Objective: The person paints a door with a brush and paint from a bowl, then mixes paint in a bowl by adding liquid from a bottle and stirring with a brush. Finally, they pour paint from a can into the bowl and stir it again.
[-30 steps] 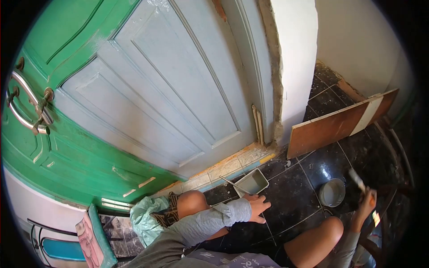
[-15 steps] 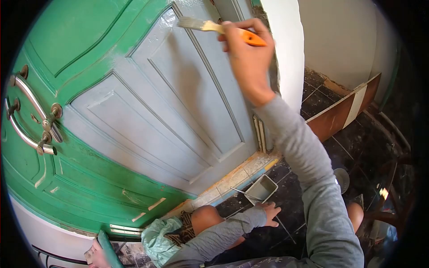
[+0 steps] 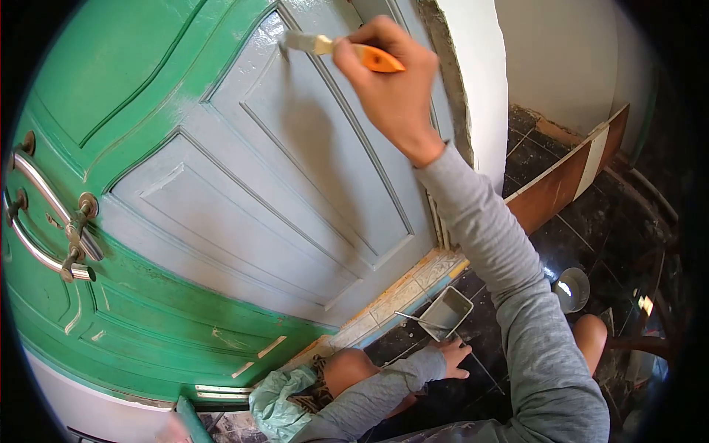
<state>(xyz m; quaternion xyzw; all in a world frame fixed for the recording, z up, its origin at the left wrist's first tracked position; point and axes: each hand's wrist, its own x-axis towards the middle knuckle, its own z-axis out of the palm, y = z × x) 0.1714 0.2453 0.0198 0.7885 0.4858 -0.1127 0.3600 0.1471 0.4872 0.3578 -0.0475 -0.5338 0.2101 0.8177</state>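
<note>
My right hand (image 3: 399, 81) is wrapped round the orange handle of a paintbrush (image 3: 322, 46), raised near the top of the door. The brush's bristles point left, close over the grey paint. That paint covers part of a panelled door (image 3: 295, 170); the rest is green, with wet shine near the bristles. Low in the middle of the view, my left hand (image 3: 455, 358) has its fingers apart and holds nothing. Just beyond its fingertips is a small rectangular paint tray (image 3: 461, 304) on the dark floor, with a thin rod-like tool (image 3: 421, 320) resting in it.
Metal pull handles (image 3: 48, 188) stick out from the door's left side. A round container (image 3: 572, 289) stands on the dark tiles right of my arm. Behind it a brown board (image 3: 550, 192) leans near the wall. A pale green plastic bag (image 3: 281, 402) lies by my knee.
My right hand and the paintbrush have moved a little left across the door. The view has shifted slightly, showing more of the round container. My left hand stays beside the tray.
</note>
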